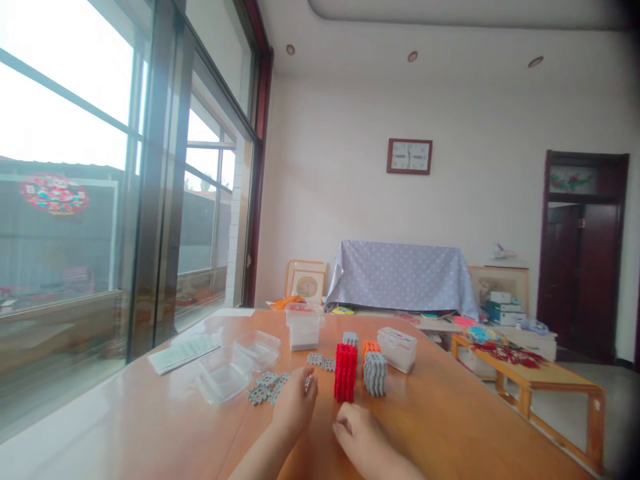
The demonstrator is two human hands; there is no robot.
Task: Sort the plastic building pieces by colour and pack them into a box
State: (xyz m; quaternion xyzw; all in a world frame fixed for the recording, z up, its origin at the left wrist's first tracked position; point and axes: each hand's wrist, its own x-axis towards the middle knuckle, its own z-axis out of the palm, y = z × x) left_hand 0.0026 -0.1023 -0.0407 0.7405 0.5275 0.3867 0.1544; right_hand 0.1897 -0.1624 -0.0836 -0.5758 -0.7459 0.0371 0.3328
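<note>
My left hand is closed above the wooden table, beside loose grey interlocking plastic pieces. A bit of grey plastic shows at its fingertips, partly hidden by the fingers. My right hand rests low with curled fingers, just in front of a tall red stack of interlocking pieces; whatever its fingers may hold is hidden. Right of the red stack stands a grey stack, with an orange stack behind it. Farther back are another grey stack and a few flat grey pieces.
An open clear plastic box and its lid lie left on the table, near a paper sheet. Lidded clear containers stand at the back and right. Glass doors flank the left side.
</note>
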